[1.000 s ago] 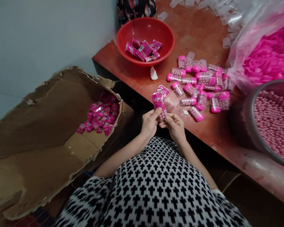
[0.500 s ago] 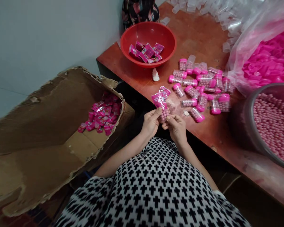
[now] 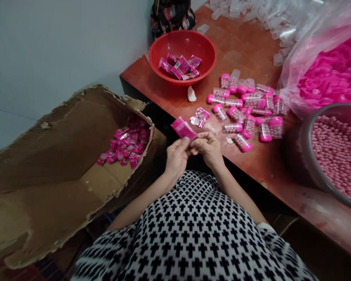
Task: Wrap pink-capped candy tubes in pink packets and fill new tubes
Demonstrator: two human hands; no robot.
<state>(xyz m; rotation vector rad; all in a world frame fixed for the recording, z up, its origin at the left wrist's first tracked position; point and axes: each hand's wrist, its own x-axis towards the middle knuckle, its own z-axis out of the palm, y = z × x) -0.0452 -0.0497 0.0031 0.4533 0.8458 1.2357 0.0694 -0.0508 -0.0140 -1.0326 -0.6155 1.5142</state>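
Note:
A pink printed packet [image 3: 182,127] is held in front of me at the table's near edge, its free end pointing up and left. My left hand [image 3: 176,157] is closed, thumb and fingers pinching the packet's lower end. Closed too, my right hand [image 3: 210,149] pinches the same end from the right, and the fingertips of both hands meet. Whether a bead tube is inside the packet cannot be seen. Just beyond the hands, another pink packet [image 3: 201,117] lies on the table [image 3: 236,43]. To the right lie several clear tubes of pink beads with pink caps [image 3: 242,142].
A red bowl [image 3: 204,50] with pink packets stands at the back. On my left, a torn cardboard box [image 3: 73,117] holds a pile of packets [image 3: 130,142]. At right are a bead-filled bucket [image 3: 307,144], a bag of pink caps [image 3: 330,80] and loose clear tubes [image 3: 286,33].
Both hands have shifted slightly left, and the packet now tilts up-left. The beads seen between my fingers before no longer show. The other packet now lies uncovered on the table.

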